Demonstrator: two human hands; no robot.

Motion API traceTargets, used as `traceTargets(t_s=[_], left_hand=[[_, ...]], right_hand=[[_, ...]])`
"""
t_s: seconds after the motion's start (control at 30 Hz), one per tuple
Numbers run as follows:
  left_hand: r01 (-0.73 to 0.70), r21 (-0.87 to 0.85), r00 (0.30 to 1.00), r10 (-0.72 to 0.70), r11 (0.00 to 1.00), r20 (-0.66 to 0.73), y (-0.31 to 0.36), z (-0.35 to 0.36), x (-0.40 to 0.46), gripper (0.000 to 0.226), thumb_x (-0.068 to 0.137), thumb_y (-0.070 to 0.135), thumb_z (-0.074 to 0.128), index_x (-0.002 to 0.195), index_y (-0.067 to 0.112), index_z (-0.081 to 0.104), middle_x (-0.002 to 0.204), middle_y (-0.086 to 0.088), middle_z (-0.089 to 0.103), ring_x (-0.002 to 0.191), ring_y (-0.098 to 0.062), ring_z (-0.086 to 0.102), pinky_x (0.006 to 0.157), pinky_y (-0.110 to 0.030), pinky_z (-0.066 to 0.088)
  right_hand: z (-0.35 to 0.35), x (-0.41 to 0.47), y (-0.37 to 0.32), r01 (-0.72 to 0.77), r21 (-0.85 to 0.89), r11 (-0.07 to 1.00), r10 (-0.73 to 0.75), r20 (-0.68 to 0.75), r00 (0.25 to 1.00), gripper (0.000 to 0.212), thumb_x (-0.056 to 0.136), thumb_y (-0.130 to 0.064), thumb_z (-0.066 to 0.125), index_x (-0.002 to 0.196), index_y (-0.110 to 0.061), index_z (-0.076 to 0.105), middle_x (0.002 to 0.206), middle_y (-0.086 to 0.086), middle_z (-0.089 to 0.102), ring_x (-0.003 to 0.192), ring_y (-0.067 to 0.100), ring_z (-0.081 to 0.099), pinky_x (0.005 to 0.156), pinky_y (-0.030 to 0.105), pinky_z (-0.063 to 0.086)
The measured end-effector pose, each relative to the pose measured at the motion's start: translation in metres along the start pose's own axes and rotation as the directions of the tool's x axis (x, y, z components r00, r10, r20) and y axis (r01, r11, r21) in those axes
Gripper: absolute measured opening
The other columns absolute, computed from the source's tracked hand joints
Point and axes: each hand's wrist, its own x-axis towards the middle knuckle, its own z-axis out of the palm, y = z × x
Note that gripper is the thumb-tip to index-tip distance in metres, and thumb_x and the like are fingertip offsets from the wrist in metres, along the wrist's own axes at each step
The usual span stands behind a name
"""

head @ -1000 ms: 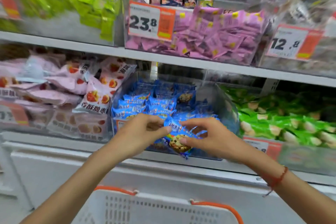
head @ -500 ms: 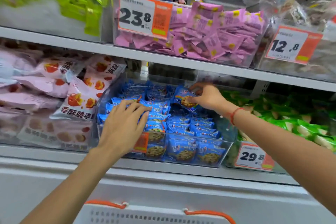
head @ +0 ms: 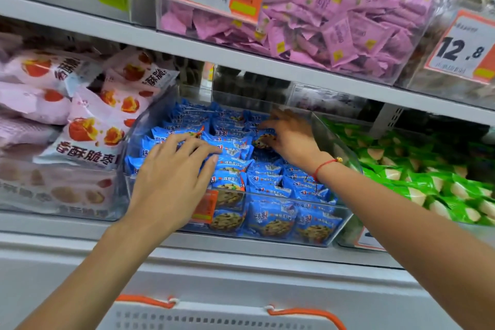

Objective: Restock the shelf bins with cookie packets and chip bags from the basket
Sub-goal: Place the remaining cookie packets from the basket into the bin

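Left hand lies flat, fingers straight and spread, pressing on the blue cookie packets in the clear bin on the middle shelf. Right hand, reaching deeper, has curled fingers gripping one cookie packet atop the pile near the bin's back. White basket with orange handles sits below, at the frame's lower edge.

My left hand covers the bin's orange price tag; the basket is cut off below; the pink bags blur.
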Motion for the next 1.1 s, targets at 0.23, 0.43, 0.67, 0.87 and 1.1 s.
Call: traceTargets(t_s=[0.23,0.43,0.67,0.87,1.1], left_hand=[[0.010,0.001,1.000,-0.010,1.000,0.002,0.001,0.000,-0.001,0.041,0.097,0.038,0.029,0.110,0.030,0.066,0.104,0.015,0.064,0.106,-0.016,0.049,0.083,-0.028,0.029],[0.011,-0.010,1.000,-0.011,1.000,0.003,0.001,-0.001,-0.002,0.043,0.098,0.039,0.026,0.110,0.030,0.066,0.104,0.015,0.063,0.107,-0.015,0.049,0.084,-0.027,0.029],[0.024,-0.051,0.996,-0.020,0.998,0.081,0.000,-0.004,0.000,0.055,0.096,0.048,0.013,0.118,0.034,0.061,0.115,0.019,0.059,0.118,-0.009,0.040,0.091,-0.025,0.025],[0.059,-0.125,0.995,-0.048,0.990,0.092,0.005,-0.013,0.001,0.038,0.100,0.047,0.034,0.122,0.026,0.058,0.124,0.011,0.059,0.120,-0.013,0.043,0.097,-0.030,0.029],[-0.013,-0.231,0.972,-0.042,0.973,-0.233,0.044,-0.027,-0.041,0.022,0.091,0.030,0.050,0.100,0.019,0.067,0.100,0.003,0.067,0.094,-0.018,0.057,0.081,-0.032,0.041]], right_hand=[[0.016,-0.007,-0.002,-0.120,0.164,0.979,0.109,0.073,0.991,0.041,0.085,-0.018,0.068,0.124,-0.022,0.055,0.128,0.009,0.047,0.106,0.032,0.056,0.088,0.040,0.050],[-0.003,0.000,0.001,-0.200,0.250,0.947,0.104,0.352,0.930,0.064,0.080,-0.015,0.073,0.136,-0.022,0.043,0.134,0.011,0.037,0.118,0.029,0.047,0.097,0.029,0.043],[-0.041,-0.022,-0.010,-0.232,0.319,0.919,0.091,0.400,0.912,0.074,0.089,-0.013,0.063,0.149,-0.020,0.021,0.146,0.011,0.033,0.122,0.030,0.049,0.101,0.037,0.044],[-0.068,-0.080,-0.028,-0.167,0.485,0.858,0.048,0.249,0.967,0.066,0.089,-0.020,0.065,0.145,-0.022,0.030,0.139,0.004,0.037,0.106,0.014,0.051,0.092,0.034,0.047],[-0.064,-0.165,-0.055,0.030,0.501,0.865,-0.036,0.003,0.999,0.035,0.081,-0.024,0.062,0.115,-0.021,0.062,0.112,-0.006,0.058,0.107,0.010,0.052,0.096,0.024,0.038]])
